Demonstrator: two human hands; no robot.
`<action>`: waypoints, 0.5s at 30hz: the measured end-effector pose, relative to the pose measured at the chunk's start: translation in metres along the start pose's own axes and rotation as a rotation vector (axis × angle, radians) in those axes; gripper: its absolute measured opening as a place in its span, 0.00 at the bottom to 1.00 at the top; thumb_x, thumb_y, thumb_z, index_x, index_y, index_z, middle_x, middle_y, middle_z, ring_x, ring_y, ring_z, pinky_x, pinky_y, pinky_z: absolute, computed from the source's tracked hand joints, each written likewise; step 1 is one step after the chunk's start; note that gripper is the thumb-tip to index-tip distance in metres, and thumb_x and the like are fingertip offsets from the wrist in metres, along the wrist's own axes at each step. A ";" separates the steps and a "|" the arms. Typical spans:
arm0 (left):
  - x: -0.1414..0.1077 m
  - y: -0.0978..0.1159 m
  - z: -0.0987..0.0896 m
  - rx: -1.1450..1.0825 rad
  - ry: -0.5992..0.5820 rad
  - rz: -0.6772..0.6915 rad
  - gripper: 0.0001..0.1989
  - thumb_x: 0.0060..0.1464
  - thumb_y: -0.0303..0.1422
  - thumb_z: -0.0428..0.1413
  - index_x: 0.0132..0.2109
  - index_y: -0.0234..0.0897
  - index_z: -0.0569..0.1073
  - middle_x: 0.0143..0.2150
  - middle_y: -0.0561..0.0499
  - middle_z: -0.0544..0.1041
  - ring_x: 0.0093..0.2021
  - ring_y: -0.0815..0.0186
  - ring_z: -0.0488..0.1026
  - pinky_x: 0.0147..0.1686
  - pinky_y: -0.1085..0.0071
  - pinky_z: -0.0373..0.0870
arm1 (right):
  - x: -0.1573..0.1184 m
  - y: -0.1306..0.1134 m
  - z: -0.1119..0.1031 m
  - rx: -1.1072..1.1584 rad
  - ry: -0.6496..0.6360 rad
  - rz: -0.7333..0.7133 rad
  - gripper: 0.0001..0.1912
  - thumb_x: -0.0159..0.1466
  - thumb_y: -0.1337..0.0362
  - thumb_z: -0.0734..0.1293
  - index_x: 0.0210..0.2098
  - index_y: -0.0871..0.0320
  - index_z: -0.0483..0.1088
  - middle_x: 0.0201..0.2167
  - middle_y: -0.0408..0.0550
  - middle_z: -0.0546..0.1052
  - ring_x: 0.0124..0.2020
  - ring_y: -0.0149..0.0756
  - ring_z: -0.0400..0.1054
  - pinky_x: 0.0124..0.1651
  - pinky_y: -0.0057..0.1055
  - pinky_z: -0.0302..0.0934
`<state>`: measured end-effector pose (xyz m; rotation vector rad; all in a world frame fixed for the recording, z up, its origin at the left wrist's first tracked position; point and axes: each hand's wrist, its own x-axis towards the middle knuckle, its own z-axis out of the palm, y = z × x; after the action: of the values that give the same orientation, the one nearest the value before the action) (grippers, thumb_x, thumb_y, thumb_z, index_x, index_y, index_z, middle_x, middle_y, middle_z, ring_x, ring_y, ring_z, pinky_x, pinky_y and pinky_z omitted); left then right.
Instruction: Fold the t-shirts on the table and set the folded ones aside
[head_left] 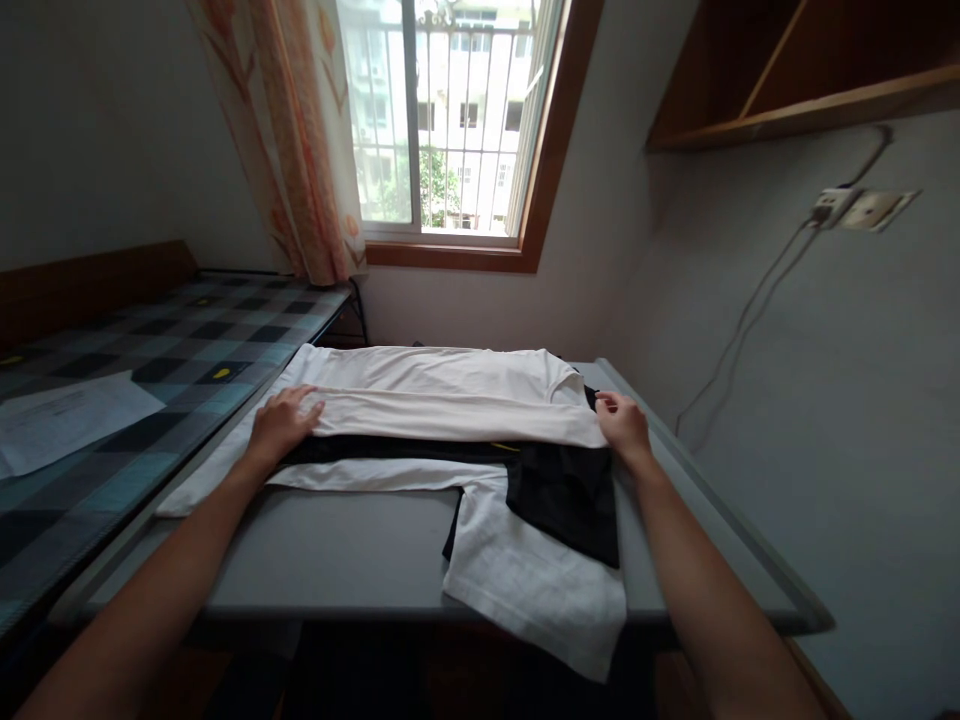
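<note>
A white T-shirt (442,370) lies across the grey table, with a long strip of it folded over on top. My left hand (286,425) rests on the left end of that strip, fingers spread. At the strip's right end, near the collar, my right hand (626,428) has its fingers curled together on the fabric. Beneath is a black garment (566,500), its sleeve showing at the right. Under that, another white shirt (536,575) has its sleeve hanging over the table's front edge.
The grey table (352,550) has a raised rim. To the left is a bed with a checked mattress (202,330) and a paper sheet (75,420) on it. A window (457,130) and curtain (300,130) are ahead. Cables (739,320) hang from a wall socket at the right.
</note>
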<state>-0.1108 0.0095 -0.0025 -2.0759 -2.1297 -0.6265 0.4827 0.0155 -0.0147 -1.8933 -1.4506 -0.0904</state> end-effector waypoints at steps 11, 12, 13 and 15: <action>-0.001 0.010 -0.007 -0.241 0.027 0.313 0.21 0.57 0.46 0.50 0.46 0.36 0.78 0.45 0.42 0.78 0.49 0.55 0.73 0.53 0.61 0.66 | 0.003 0.010 -0.003 0.108 -0.178 0.188 0.16 0.55 0.53 0.66 0.29 0.59 0.77 0.32 0.58 0.81 0.34 0.47 0.75 0.35 0.35 0.64; -0.002 0.014 -0.006 -0.294 -0.022 0.357 0.21 0.57 0.47 0.50 0.45 0.36 0.78 0.43 0.43 0.78 0.46 0.56 0.74 0.52 0.62 0.68 | 0.002 0.009 -0.003 0.108 -0.189 0.193 0.16 0.54 0.52 0.66 0.28 0.59 0.77 0.31 0.58 0.81 0.34 0.47 0.74 0.33 0.34 0.63; -0.003 0.017 -0.005 -0.332 -0.067 0.381 0.21 0.57 0.47 0.50 0.44 0.36 0.78 0.42 0.44 0.78 0.44 0.57 0.74 0.50 0.63 0.69 | 0.002 0.009 -0.004 0.110 -0.193 0.196 0.16 0.54 0.52 0.66 0.28 0.59 0.77 0.31 0.57 0.81 0.33 0.47 0.74 0.33 0.34 0.63; -0.005 0.023 -0.003 -0.368 -0.130 0.396 0.21 0.57 0.48 0.51 0.43 0.36 0.79 0.41 0.44 0.78 0.42 0.58 0.75 0.47 0.65 0.69 | 0.001 0.009 -0.004 0.126 -0.188 0.193 0.17 0.53 0.50 0.67 0.28 0.59 0.76 0.30 0.57 0.81 0.32 0.45 0.74 0.31 0.33 0.62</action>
<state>-0.0887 0.0035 0.0037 -2.6994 -1.6730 -0.8979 0.4921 0.0135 -0.0158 -1.9677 -1.3512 0.2712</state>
